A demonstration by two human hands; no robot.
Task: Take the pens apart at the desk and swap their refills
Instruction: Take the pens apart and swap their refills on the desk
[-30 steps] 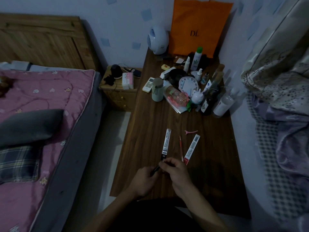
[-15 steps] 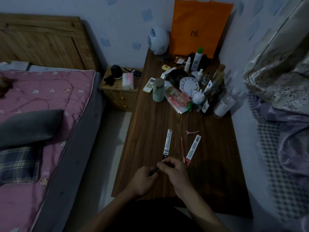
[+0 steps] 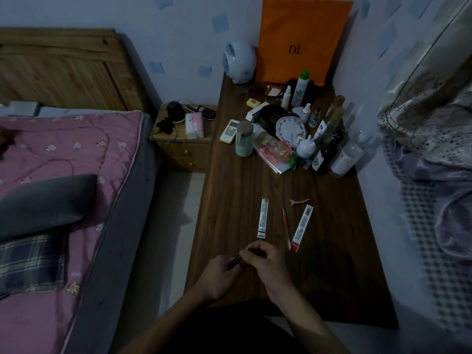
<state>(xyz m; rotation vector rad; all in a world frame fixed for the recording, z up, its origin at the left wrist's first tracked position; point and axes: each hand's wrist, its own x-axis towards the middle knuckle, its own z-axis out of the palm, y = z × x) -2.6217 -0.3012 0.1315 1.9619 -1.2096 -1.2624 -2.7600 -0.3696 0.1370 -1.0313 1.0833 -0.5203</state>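
Observation:
Over the near part of the dark wooden desk (image 3: pixel 332 264), both hands meet on a black pen (image 3: pixel 235 261). My left hand (image 3: pixel 217 275) grips its lower end and my right hand (image 3: pixel 265 261) pinches its upper end; most of the pen is hidden by the fingers. Just beyond the hands lie a black-labelled refill packet (image 3: pixel 263 217), a loose red pen or refill (image 3: pixel 285 227) and a red-labelled refill packet (image 3: pixel 302 227), side by side.
A pink hair clip (image 3: pixel 298 201) lies behind the packets. Bottles, a round clock (image 3: pixel 290 129), a remote, a green cup (image 3: pixel 244 142) and an orange bag (image 3: pixel 301 39) crowd the far end. A bed (image 3: pixel 63 175) runs along the left, with a nightstand (image 3: pixel 184 146) between.
The hands stay together on the black pen at almost the same spot; the fingers have shifted only slightly. The packets and red pen have not moved.

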